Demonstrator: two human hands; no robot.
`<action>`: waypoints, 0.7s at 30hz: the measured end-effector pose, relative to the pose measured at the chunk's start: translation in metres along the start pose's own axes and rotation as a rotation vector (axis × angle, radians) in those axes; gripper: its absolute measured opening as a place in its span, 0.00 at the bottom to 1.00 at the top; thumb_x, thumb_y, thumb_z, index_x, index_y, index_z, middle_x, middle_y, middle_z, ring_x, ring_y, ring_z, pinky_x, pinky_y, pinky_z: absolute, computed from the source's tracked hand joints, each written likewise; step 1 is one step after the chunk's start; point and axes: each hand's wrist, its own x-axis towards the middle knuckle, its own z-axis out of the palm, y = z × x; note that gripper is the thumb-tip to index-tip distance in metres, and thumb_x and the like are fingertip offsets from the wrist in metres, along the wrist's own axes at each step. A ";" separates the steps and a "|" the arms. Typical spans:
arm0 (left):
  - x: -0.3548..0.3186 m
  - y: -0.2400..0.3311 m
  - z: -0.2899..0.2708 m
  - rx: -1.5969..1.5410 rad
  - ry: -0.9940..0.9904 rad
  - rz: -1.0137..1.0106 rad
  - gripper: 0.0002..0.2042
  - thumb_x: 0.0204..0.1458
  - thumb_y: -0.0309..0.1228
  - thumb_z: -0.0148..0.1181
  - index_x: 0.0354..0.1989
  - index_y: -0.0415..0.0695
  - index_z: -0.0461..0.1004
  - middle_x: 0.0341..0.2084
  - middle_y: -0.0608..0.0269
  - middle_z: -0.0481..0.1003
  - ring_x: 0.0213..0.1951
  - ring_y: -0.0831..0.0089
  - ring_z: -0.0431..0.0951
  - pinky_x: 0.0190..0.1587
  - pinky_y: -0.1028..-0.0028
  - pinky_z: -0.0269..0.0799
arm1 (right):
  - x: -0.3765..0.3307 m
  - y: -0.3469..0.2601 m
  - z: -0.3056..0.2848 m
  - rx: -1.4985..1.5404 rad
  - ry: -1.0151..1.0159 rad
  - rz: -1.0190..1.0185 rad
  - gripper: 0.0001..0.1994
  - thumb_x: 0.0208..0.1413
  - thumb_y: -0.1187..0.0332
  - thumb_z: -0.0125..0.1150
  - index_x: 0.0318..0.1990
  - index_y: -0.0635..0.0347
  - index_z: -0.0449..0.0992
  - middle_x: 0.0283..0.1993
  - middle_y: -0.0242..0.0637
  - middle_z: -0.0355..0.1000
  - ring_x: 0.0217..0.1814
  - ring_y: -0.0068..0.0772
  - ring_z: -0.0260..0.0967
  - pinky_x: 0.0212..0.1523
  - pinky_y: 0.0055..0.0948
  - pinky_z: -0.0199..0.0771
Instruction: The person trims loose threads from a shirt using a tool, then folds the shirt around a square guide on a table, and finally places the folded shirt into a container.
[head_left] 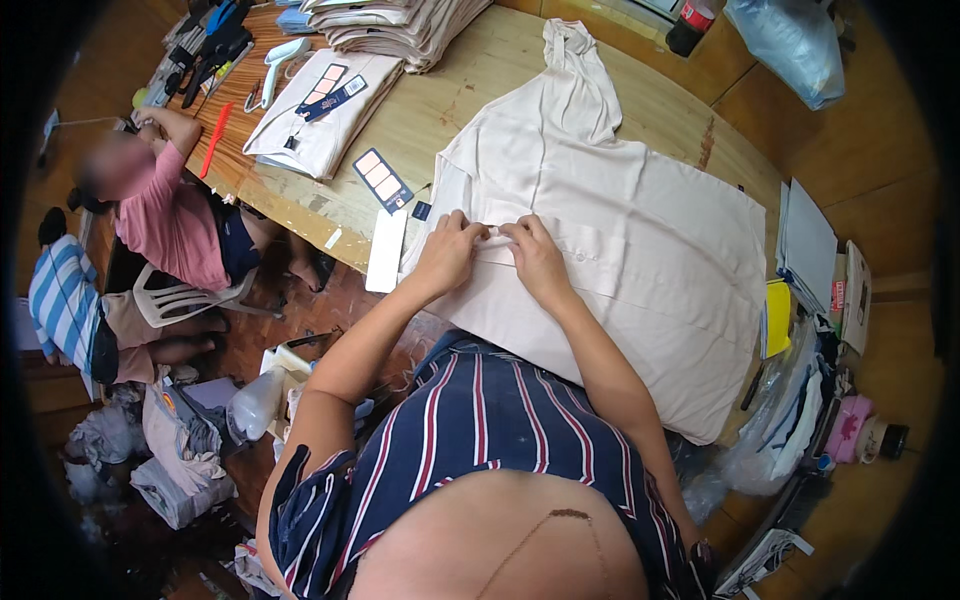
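Observation:
A cream shirt lies spread flat on the wooden table, collar toward the far side. My left hand and my right hand sit close together at the shirt's near edge, both pinching a small fold of its fabric between fingertips. A white paper strip lies just left of my left hand. A dark tag with pale swatches rests on the table beyond it.
A stack of folded cream garments and another folded shirt with tags lie at the far left. A person in a pink top sits at the table's left end. Papers and bags crowd the right.

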 end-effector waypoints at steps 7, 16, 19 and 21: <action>0.009 0.019 -0.014 -0.162 -0.033 0.011 0.08 0.34 0.24 0.59 0.24 0.39 0.68 0.21 0.55 0.68 0.29 0.58 0.69 0.33 0.67 0.65 | -0.001 -0.003 -0.008 -0.134 -0.030 0.020 0.07 0.41 0.77 0.56 0.32 0.61 0.72 0.36 0.37 0.60 0.38 0.38 0.63 0.36 0.33 0.66; 0.001 0.028 0.011 -0.023 0.269 0.141 0.06 0.35 0.28 0.59 0.23 0.41 0.75 0.47 0.62 0.64 0.50 0.64 0.60 0.48 0.63 0.56 | -0.007 -0.022 -0.044 -0.288 0.101 -0.113 0.05 0.41 0.73 0.57 0.29 0.59 0.72 0.33 0.35 0.65 0.38 0.36 0.63 0.37 0.33 0.63; 0.009 0.030 0.018 -0.051 0.271 0.204 0.07 0.36 0.27 0.57 0.26 0.41 0.75 0.46 0.63 0.66 0.51 0.64 0.60 0.48 0.64 0.56 | -0.010 -0.033 -0.056 -0.214 0.107 -0.078 0.05 0.41 0.73 0.57 0.29 0.59 0.71 0.30 0.36 0.67 0.35 0.37 0.64 0.37 0.33 0.62; 0.015 0.028 0.017 -0.152 0.307 0.252 0.08 0.36 0.24 0.57 0.28 0.41 0.74 0.40 0.61 0.70 0.47 0.64 0.65 0.46 0.67 0.60 | -0.011 -0.035 -0.062 -0.154 0.123 -0.023 0.05 0.41 0.73 0.57 0.29 0.60 0.71 0.28 0.36 0.67 0.33 0.38 0.64 0.37 0.33 0.62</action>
